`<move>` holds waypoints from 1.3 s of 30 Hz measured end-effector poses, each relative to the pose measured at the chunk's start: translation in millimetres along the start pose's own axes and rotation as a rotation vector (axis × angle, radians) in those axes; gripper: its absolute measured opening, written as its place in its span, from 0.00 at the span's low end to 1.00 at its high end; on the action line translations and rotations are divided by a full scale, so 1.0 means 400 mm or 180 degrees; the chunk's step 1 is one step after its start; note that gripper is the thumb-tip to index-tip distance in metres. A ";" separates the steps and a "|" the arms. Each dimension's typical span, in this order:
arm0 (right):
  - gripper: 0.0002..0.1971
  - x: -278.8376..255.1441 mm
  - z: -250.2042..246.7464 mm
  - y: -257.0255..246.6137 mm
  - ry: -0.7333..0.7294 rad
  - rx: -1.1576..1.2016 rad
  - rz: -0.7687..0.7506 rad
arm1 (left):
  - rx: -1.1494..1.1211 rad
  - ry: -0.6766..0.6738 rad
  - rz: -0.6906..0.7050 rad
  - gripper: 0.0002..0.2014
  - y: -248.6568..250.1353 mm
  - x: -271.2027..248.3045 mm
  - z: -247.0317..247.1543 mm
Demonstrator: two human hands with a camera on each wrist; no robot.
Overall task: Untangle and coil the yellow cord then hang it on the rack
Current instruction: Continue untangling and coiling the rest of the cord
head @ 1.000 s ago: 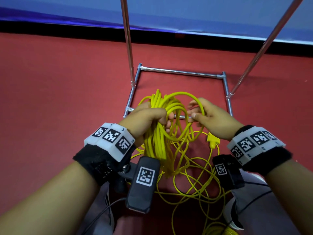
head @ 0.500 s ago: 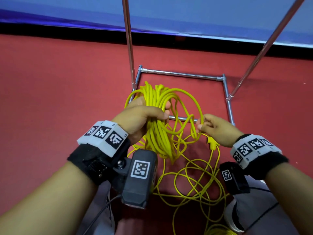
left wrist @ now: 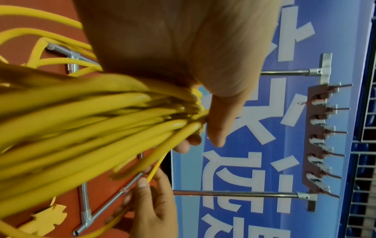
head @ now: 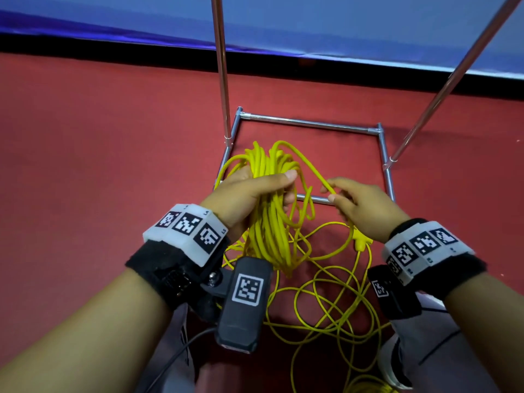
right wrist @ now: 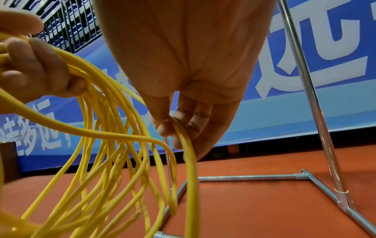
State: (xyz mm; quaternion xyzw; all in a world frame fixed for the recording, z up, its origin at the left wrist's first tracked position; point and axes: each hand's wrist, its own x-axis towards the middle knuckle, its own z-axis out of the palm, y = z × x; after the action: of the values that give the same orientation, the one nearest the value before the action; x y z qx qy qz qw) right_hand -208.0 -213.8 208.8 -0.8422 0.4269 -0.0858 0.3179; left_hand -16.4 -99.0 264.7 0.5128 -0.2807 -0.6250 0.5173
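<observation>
My left hand [head: 255, 191] grips a thick bundle of several loops of the yellow cord [head: 269, 222], held up over the rack's base. In the left wrist view the loops [left wrist: 91, 112] run through its curled fingers. My right hand [head: 357, 205] pinches a single strand of the cord [right wrist: 183, 136] between thumb and fingers, just right of the bundle. More loose cord [head: 334, 302] lies tangled on the red floor below, with a yellow plug [head: 360, 240] hanging under the right hand. The rack [left wrist: 317, 138], a brown bar with several metal hooks, shows in the left wrist view.
The rack's metal base frame [head: 312, 124] lies on the red floor [head: 99, 165], with two upright poles [head: 221, 66] rising from it. A blue banner [head: 312, 24] stands behind. My knees and shoe [head: 397, 364] are at the bottom edge.
The left hand has lifted the bundle slightly and kept its grip. The right hand moved away to the right, then came back up pinching a new strand near the bundle.
</observation>
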 end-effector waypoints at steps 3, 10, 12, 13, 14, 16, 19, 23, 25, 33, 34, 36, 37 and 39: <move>0.11 0.001 -0.012 -0.008 0.0220 0.0130 -0.0068 | 0.0219 -0.0071 0.0035 0.12 -0.011 -0.001 0.005; 0.03 0.013 0.016 0.039 0.0330 0.0084 0.0333 | 0.0185 -0.0397 0.0181 0.13 -0.003 -0.008 0.015; 0.07 0.008 0.025 0.048 0.0023 0.0013 0.0398 | 0.0153 -0.0430 0.0198 0.15 -0.002 -0.006 0.014; 0.09 0.005 0.026 0.049 -0.0039 0.0073 0.0384 | 0.0138 -0.0418 0.0202 0.15 0.000 -0.005 0.014; 0.10 0.003 0.023 0.044 -0.0026 0.0171 0.0334 | 0.0142 -0.0404 0.0194 0.15 0.002 -0.006 0.012; 0.09 0.000 0.008 0.033 0.0139 0.0348 0.0173 | 0.0193 -0.0363 0.0199 0.11 0.011 -0.009 0.012; 0.10 0.002 -0.016 0.034 0.0213 0.0158 0.0048 | 0.0184 -0.0253 -0.0005 0.11 0.020 -0.012 0.014; 0.09 -0.005 -0.026 0.036 0.0015 -0.0406 -0.0191 | 0.0218 -0.0007 -0.0091 0.19 0.015 -0.004 0.008; 0.08 -0.004 -0.028 0.011 0.0025 -0.0492 -0.0515 | 0.0323 -0.0057 0.0020 0.12 0.010 -0.007 0.010; 0.09 0.005 -0.026 -0.034 0.0406 -0.0296 -0.0589 | 0.0727 -0.0129 0.0180 0.14 -0.011 0.002 0.010; 0.09 0.006 -0.029 -0.035 0.0510 -0.0211 -0.0524 | 0.0728 -0.0143 0.0159 0.13 -0.014 0.004 0.008; 0.10 0.007 -0.038 -0.037 0.0693 -0.0031 -0.0434 | 0.0753 -0.0184 0.0132 0.13 -0.018 0.005 0.010; 0.10 0.008 -0.040 -0.039 0.0744 0.0021 -0.0439 | 0.0761 -0.0197 0.0147 0.12 -0.019 0.003 0.013; 0.11 0.008 -0.040 -0.045 0.0754 0.0051 -0.0530 | 0.0779 -0.0184 0.0169 0.12 -0.026 0.005 0.015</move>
State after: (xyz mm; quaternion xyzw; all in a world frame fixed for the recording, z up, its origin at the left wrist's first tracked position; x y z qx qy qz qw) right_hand -200.8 -216.0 231.8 -0.8561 0.3893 -0.2141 0.2637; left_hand -25.7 -98.7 256.9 0.5462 -0.3832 -0.5867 0.4589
